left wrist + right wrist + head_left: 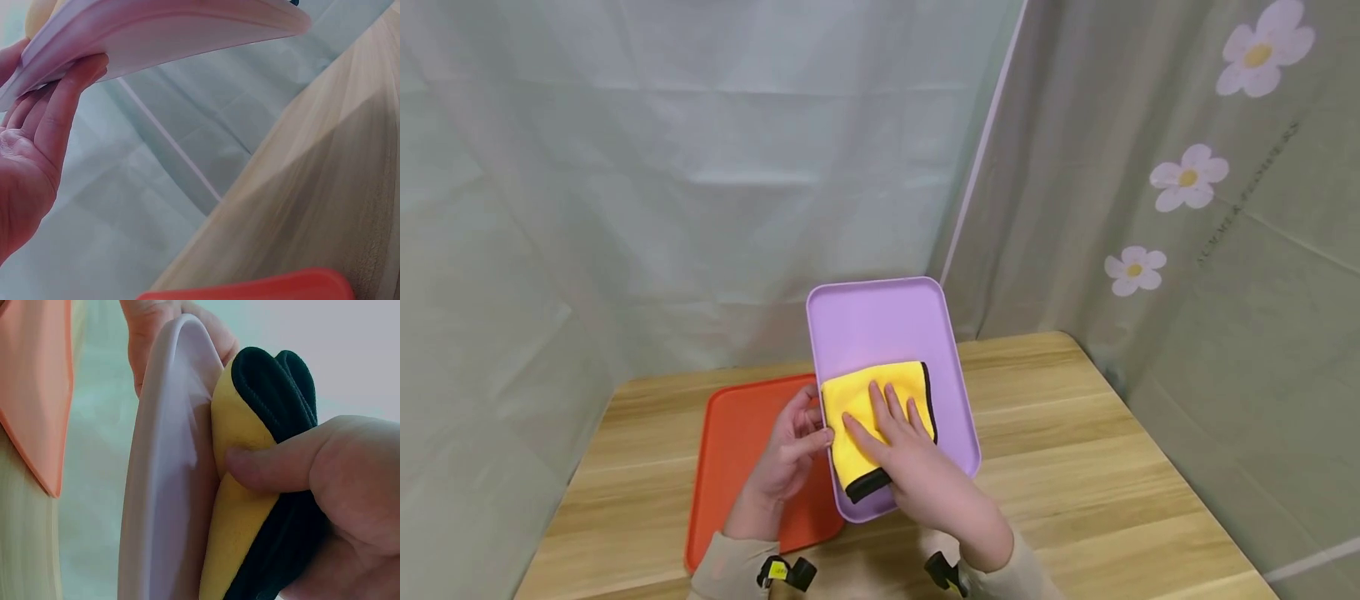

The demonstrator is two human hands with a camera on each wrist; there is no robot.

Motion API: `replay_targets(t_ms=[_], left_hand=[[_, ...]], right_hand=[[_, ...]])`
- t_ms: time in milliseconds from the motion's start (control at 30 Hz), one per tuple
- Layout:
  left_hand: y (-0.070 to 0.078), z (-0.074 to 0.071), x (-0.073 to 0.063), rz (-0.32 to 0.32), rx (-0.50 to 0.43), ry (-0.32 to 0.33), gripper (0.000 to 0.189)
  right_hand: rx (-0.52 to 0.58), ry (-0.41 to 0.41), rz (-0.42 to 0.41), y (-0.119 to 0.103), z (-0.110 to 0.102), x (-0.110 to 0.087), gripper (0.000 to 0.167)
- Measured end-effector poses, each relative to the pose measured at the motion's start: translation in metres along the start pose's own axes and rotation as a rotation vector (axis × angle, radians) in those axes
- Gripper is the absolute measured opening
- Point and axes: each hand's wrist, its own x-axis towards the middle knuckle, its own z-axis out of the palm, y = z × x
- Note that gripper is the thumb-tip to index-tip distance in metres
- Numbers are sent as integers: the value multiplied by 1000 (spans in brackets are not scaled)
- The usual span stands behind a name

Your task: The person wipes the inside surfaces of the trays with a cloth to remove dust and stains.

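My left hand (786,454) grips the left edge of a lilac rectangular tray (880,321), thumb at the rim and fingers against the underside. In the left wrist view the tray is raised above the table and tilted. A folded yellow cloth (848,396) with black edging lies on the tray's lower half. Pressing on the cloth is my right hand (928,479), its fingers spread and straight. The right wrist view shows its thumb against the cloth's yellow side, beside the layered black edges (275,394).
An orange-red tray (733,450) lies on the wood-grain table (1060,467) at the left, partly under the left forearm and the lilac tray. Pale curtains (737,167) hang behind the table, and a flowered one (1240,317) is at the right.
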Motion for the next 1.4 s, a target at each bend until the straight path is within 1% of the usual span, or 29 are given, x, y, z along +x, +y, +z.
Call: replay_targets(t_ms=[100,233,467,600,733,933,1167,1267,1400], left_hand=[[0,0,0,1,-17,8,44],[1,0,0,5,-20,4,45],[2,0,1,31,-27,-6,45],[3,-1,1,54,-52,-5,47],[5,-2,1,64,-67,1,49],[7,-3,0,71,-76,8,50],[9,-3,1,83,-95,-1,50],[10,-2,1,77,-99,7,50],[10,-2,0,78,-94,4,50]], right_hand=[[-24,3,4,0,0,1,112],[-23,-12,12,1,0,1,113],[22,-10,25,10,-3,-1,115],[52,16,12,18,-6,-3,115],[81,54,-2,26,-9,-6,114],[116,69,43,34,-13,-8,114],[158,81,84,44,-18,-12,114],[166,83,91,45,-19,-13,114],[162,79,91,45,-20,-14,114]])
